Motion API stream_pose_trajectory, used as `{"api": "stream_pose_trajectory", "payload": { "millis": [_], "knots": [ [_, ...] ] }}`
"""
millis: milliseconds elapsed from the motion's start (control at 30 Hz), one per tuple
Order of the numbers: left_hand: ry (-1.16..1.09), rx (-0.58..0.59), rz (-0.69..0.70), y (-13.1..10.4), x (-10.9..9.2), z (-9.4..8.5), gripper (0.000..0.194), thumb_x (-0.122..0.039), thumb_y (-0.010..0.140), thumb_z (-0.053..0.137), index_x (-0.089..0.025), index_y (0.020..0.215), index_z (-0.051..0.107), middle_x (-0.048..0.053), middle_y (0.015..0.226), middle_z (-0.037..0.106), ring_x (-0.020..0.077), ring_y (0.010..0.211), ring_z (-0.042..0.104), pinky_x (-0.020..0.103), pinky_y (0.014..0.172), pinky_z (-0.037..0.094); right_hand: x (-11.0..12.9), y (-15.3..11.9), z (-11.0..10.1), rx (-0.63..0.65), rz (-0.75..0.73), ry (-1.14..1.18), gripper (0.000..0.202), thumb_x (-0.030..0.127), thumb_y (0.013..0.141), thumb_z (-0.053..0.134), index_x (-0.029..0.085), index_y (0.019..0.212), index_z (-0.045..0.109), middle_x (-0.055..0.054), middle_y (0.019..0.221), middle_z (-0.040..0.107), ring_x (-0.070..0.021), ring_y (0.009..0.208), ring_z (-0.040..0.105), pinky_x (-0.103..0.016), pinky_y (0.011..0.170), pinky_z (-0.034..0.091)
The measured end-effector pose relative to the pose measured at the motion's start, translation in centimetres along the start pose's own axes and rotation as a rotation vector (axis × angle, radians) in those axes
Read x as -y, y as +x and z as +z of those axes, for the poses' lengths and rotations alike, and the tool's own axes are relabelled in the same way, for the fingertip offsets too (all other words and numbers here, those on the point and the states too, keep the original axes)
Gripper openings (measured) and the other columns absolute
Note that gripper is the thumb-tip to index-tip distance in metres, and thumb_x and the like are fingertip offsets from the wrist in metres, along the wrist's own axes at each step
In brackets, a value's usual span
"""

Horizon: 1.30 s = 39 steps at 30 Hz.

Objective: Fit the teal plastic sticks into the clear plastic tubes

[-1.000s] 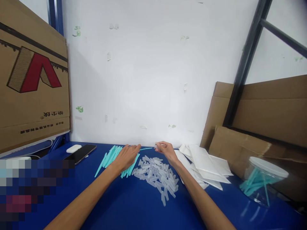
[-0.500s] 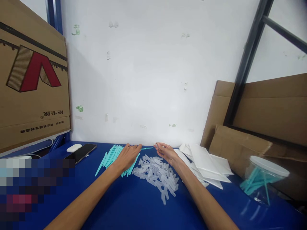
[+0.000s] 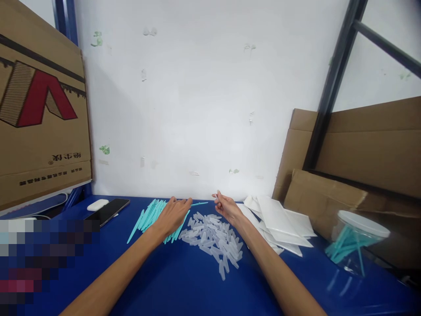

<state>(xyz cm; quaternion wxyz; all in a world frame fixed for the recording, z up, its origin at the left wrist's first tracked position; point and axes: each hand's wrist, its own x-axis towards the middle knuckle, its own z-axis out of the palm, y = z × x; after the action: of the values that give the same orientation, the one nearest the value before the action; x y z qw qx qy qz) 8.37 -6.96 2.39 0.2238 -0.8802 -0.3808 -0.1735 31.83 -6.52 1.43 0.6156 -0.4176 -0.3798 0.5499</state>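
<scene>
My left hand (image 3: 175, 214) is closed on a slim turquoise stick (image 3: 199, 203), shaped like an eyebrow razor, which points right. Beneath and left of that hand lies a pile of similar turquoise sticks (image 3: 149, 217), partly hidden by it. My right hand (image 3: 227, 208) is raised with thumb and fingers pinched on a small translucent cap (image 3: 216, 200), mostly covered by the fingertips. Stick and cap are apart. Between my forearms a heap of translucent plastic caps (image 3: 213, 239) is spread on the blue table (image 3: 171, 281).
White paper sheets or bags (image 3: 279, 221) lie right of my right hand. Farther right stands a clear lidded jar (image 3: 355, 243) with turquoise sticks inside. A phone (image 3: 110, 211) and a white case (image 3: 98, 205) lie at left. Cardboard boxes (image 3: 46, 145) flank the table; a white wall (image 3: 190, 101) closes the back.
My right hand has turned slightly, its fingertips rising with the cap. My left hand still holds the stick in much the same place. The whole view has shifted a little.
</scene>
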Motion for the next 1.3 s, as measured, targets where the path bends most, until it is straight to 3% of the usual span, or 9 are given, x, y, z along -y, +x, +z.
{"api": "stream_pose_trajectory", "payload": {
  "millis": [200,433,567,700,833,1000,1300],
  "knots": [
    [0.006,-0.006,0.003,0.0,0.1,0.2,0.03,-0.017,0.098,0.023,-0.018,0.108,0.051,0.01,0.09,0.066,0.0228,0.072,0.057,0.038,0.077,0.034,0.1,0.1,-0.1,0.004,0.012,0.002,0.026,0.042,0.088,0.063,0.017,0.091,0.069,0.0,0.072,0.062,-0.0045,0.053,0.051,-0.018,0.066,0.052],
    [-0.009,0.009,0.003,0.0,0.0,-0.1,0.029,-0.015,0.097,0.024,-0.018,0.106,0.051,0.01,0.087,0.065,0.0224,0.069,0.057,0.038,0.075,0.034,0.4,-0.4,0.0,0.014,0.01,-0.065,0.023,0.04,0.08,0.072,0.019,0.089,0.07,-0.002,0.083,0.066,-0.0053,0.058,0.054,-0.022,0.071,0.052],
    [-0.005,-0.002,0.011,0.0,-0.1,-0.1,0.029,-0.016,0.098,0.024,-0.018,0.107,0.051,0.01,0.088,0.065,0.0227,0.07,0.058,0.037,0.074,0.033,0.4,-0.4,0.0,0.041,0.005,-0.037,0.022,0.036,0.077,0.075,0.017,0.089,0.074,0.002,0.068,0.059,-0.005,0.057,0.051,-0.02,0.072,0.051],
    [0.004,0.002,0.005,0.0,0.0,0.1,0.027,-0.016,0.098,0.026,-0.018,0.106,0.051,0.009,0.085,0.065,0.0215,0.066,0.056,0.036,0.074,0.033,0.3,-0.5,0.1,0.056,-0.019,-0.12,0.034,0.047,0.077,0.073,0.015,0.087,0.075,0.004,0.058,0.05,-0.0057,0.056,0.049,-0.019,0.069,0.05],
    [0.016,-0.002,0.012,0.1,0.0,0.3,0.025,-0.017,0.099,0.025,-0.018,0.105,0.05,0.008,0.084,0.065,0.0212,0.064,0.054,0.035,0.072,0.032,0.4,-0.7,0.2,0.01,-0.118,-0.256,0.041,0.056,0.073,0.072,0.017,0.086,0.073,0.001,0.067,0.057,-0.0085,0.063,0.053,-0.019,0.062,0.047],
    [-0.005,-0.006,0.012,-0.1,0.0,0.2,0.023,-0.019,0.099,0.027,-0.018,0.104,0.05,0.008,0.084,0.065,0.0203,0.064,0.053,0.034,0.072,0.031,0.9,-1.1,0.4,-0.048,-0.189,-0.328,0.048,0.058,0.064,0.076,0.017,0.088,0.068,-0.005,0.084,0.069,-0.0141,0.079,0.061,-0.022,0.066,0.045],
    [-0.064,-0.003,0.014,0.0,-0.2,-0.1,0.024,-0.022,0.1,0.026,-0.018,0.104,0.049,0.008,0.087,0.066,0.019,0.064,0.052,0.032,0.07,0.031,0.6,-1.5,0.7,0.032,-0.248,-0.372,0.049,0.059,0.064,0.076,0.017,0.087,0.067,-0.01,0.097,0.073,-0.0215,0.095,0.064,-0.028,0.075,0.044]
  ]
}}
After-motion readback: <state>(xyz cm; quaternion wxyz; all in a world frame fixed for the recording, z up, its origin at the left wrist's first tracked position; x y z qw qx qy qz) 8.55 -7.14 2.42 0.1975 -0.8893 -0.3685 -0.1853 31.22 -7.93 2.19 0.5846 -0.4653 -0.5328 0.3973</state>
